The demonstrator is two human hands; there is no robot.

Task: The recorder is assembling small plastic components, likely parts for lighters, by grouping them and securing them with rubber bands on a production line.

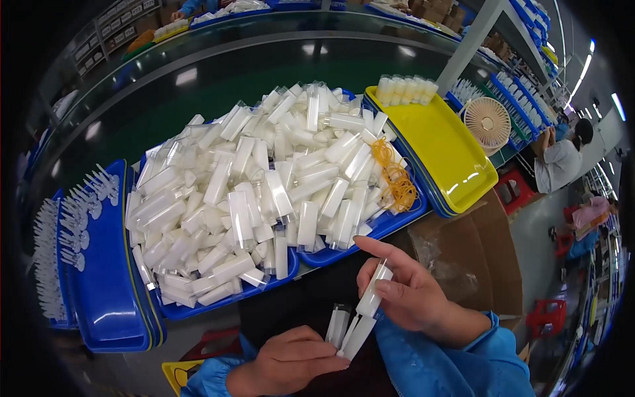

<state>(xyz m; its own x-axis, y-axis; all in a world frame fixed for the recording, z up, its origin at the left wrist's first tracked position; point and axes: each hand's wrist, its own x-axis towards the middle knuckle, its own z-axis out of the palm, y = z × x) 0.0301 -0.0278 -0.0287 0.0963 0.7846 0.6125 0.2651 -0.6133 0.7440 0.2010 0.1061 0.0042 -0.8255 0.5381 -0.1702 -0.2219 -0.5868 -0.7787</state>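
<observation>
My left hand is closed at the lower middle, its fingertips gripping a slim white plastic piece. Beside those fingers a white case with a clear end also sticks up; how it is held is partly hidden. My right hand pinches a white tube with a clear sleeve between thumb and fingers, index finger stretched out. The tube's lower end meets or nearly meets the slim piece. Beyond both hands lies a large heap of white cases with clear covers.
Blue trays carry the heap, with orange rubber bands on its right. A yellow tray bears several upright tubes. White pronged parts lie in blue trays at left. An open cardboard box stands right; a round fan sits behind.
</observation>
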